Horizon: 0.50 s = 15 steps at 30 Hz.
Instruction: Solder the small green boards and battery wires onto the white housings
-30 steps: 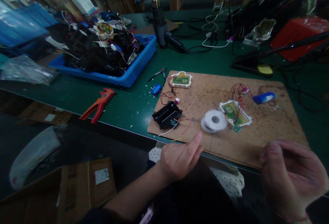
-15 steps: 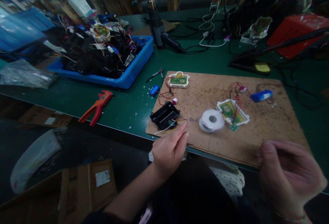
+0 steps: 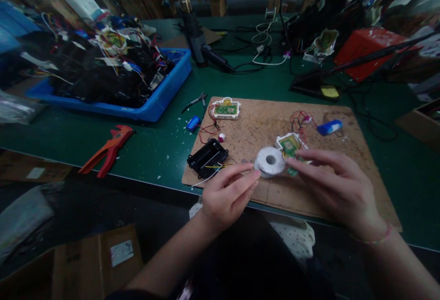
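Observation:
A white spool lies on the brown board between my hands. My left hand touches or nearly touches its left edge, fingers extended. On the spool's right is my right hand, its fingers apart and the fingertips near the edge, over part of a green circuit board in a white frame. Left of the spool sits a black open case with white and yellow wires. Another white-framed circuit board lies at the board's back left, wired in red near a small blue cylinder.
Orange-red pliers and small dark cutters lie on the green table. A blue tray of wired parts stands back left. Behind are a heat gun, a soldering iron stand and a red box. A blue battery lies right.
My right hand has moved left and forward to the spool. My left hand has opened from a pinch at a red wire and come to the spool's left side. The view has shifted right.

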### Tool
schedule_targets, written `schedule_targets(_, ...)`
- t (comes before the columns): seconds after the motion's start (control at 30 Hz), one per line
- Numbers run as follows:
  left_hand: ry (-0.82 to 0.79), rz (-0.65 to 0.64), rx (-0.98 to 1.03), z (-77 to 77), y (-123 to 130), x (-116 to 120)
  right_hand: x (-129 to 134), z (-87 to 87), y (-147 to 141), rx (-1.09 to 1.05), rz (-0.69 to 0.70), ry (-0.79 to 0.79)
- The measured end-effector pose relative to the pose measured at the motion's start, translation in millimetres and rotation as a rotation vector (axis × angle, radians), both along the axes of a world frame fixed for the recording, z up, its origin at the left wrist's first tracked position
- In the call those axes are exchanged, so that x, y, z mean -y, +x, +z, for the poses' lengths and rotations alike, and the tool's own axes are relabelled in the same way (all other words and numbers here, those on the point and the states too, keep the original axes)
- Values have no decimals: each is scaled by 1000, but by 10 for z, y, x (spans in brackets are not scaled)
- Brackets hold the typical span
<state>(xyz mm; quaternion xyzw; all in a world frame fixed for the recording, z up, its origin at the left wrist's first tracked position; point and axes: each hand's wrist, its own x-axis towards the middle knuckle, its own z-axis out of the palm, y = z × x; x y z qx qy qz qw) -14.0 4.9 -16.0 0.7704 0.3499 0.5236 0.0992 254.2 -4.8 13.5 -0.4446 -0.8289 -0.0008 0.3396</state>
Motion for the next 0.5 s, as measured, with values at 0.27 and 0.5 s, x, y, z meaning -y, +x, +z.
schedule_targets(0.27, -223, -134, 116, 69, 67, -50, -292, 154, -56, 158, 203, -37)
schedule_targets(0.5, -262, -1, 94, 86, 74, -88, -273, 308, -199, 338, 148, -68)
